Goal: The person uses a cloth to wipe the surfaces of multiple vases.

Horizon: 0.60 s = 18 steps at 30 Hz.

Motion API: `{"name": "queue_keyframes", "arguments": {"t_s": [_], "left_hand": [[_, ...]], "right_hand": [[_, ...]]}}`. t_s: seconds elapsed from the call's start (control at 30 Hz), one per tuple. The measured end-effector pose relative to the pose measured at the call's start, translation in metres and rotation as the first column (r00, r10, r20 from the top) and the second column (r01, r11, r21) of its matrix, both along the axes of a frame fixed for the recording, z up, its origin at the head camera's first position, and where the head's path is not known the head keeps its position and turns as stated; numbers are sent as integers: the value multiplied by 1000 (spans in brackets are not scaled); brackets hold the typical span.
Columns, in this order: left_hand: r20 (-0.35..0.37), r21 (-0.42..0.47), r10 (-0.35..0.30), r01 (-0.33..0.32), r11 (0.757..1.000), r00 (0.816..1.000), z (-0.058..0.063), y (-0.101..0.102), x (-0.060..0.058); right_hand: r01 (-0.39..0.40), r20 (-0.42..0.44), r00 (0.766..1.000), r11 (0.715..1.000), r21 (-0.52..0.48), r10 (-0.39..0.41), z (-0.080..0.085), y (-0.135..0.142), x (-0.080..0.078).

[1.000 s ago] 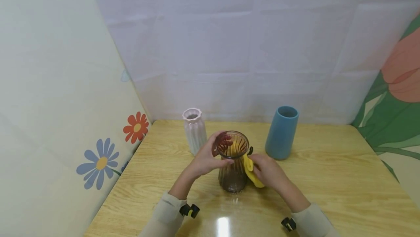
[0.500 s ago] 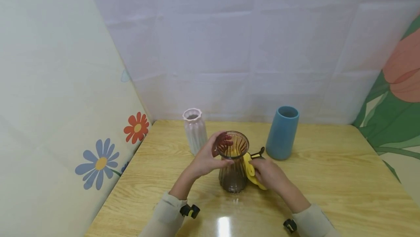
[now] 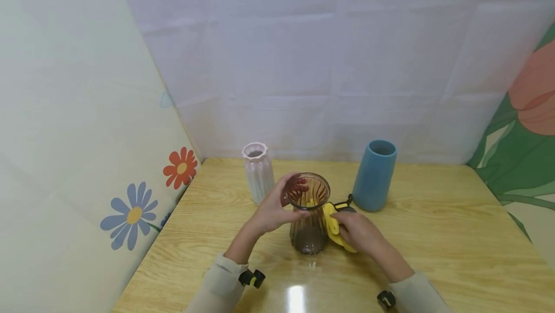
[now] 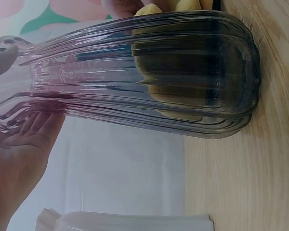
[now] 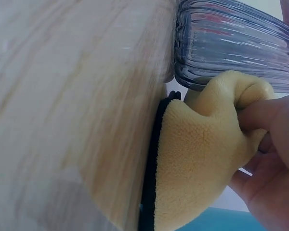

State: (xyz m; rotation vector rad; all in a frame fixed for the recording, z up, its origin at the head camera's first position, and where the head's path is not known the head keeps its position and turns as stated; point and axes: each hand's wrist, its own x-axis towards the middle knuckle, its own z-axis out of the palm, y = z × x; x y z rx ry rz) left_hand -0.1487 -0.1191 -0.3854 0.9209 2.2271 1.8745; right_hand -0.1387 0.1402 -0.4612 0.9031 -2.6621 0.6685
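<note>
A ribbed, purplish glass vase (image 3: 309, 236) stands upright on the wooden table. Around its neck, just under the flared rim, my left hand (image 3: 277, 209) holds it with thumb in front and fingers behind. My right hand (image 3: 357, 230) pinches a yellow cloth (image 3: 333, 226) with dark edging, bunched against the vase's right side. In the left wrist view, the yellow cloth (image 4: 176, 72) shows through the glass vase (image 4: 101, 86). Seen from the right wrist, the fuzzy cloth (image 5: 197, 154) hangs in folds from the thumb and fingers, its dark edge close to the table.
A pale pink fluted vase (image 3: 258, 176) stands behind on the left. A tapered blue vase (image 3: 375, 178) is behind on the right, near the right hand. The wooden table (image 3: 455, 216) meets a white cloth backdrop (image 3: 277, 62) at the back.
My right hand has shifted slightly right and down along the glass vase with the cloth, and more of its dark edging and loop shows. My left hand keeps its hold on the neck.
</note>
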Motion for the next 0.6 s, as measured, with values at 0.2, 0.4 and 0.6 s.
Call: {"name": "queue_keyframes", "arguments": {"t_s": [0.2, 0.4, 0.6], "left_hand": [[4, -16, 19, -19, 1000, 1000, 0, 0, -1], [1, -32, 51, -51, 998, 999, 1, 1, -3], [0, -8, 70, -70, 997, 998, 0, 3, -6]], "right_hand": [[-12, -83, 997, 998, -56, 7, -3, 4, 0], [33, -89, 995, 991, -134, -45, 1, 7, 2], [59, -88, 993, 983, -171, -75, 8, 8, 5]]}}
